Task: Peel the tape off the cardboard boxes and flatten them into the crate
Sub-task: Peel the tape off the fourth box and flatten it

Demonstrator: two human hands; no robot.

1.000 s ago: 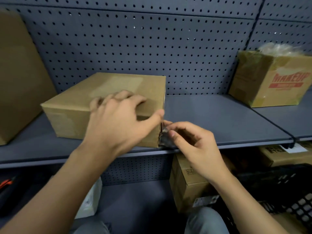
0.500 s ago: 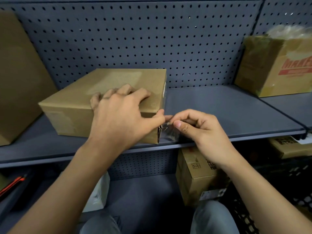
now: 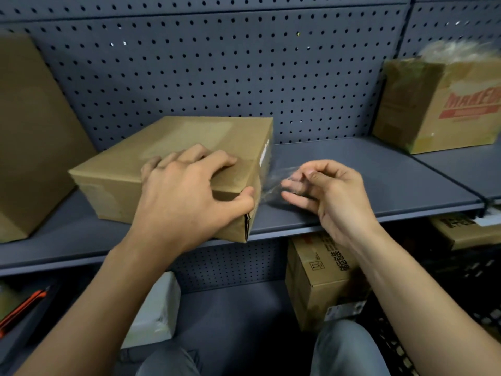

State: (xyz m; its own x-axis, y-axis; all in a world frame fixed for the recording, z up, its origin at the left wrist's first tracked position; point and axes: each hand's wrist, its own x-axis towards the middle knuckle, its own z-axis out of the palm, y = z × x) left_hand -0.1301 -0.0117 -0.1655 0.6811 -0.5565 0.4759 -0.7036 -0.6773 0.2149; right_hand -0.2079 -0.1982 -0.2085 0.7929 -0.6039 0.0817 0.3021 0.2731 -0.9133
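Observation:
A flat brown cardboard box [image 3: 189, 142] lies on the grey shelf [image 3: 352, 175], its near right corner over the shelf's front edge. My left hand [image 3: 189, 191] presses down on the box's near right top, thumb on the right side face. My right hand [image 3: 325, 185] is just right of that corner, thumb and fingers pinching a strip of clear tape [image 3: 273, 180]. The tape stretches from the box's right edge to my fingers. A black crate [image 3: 482, 316] shows at the lower right, mostly hidden.
A tall brown box [image 3: 32, 137] stands at the left of the shelf. An open box with red lettering [image 3: 444, 104] sits at the back right. Below the shelf are a printed carton [image 3: 322, 275], a white package [image 3: 154, 313] and another carton [image 3: 466, 229]. Pegboard backs the shelf.
My right hand has moved right and slightly up, away from the box corner, drawing the clear tape out from the box. My left hand stays pressed on the box.

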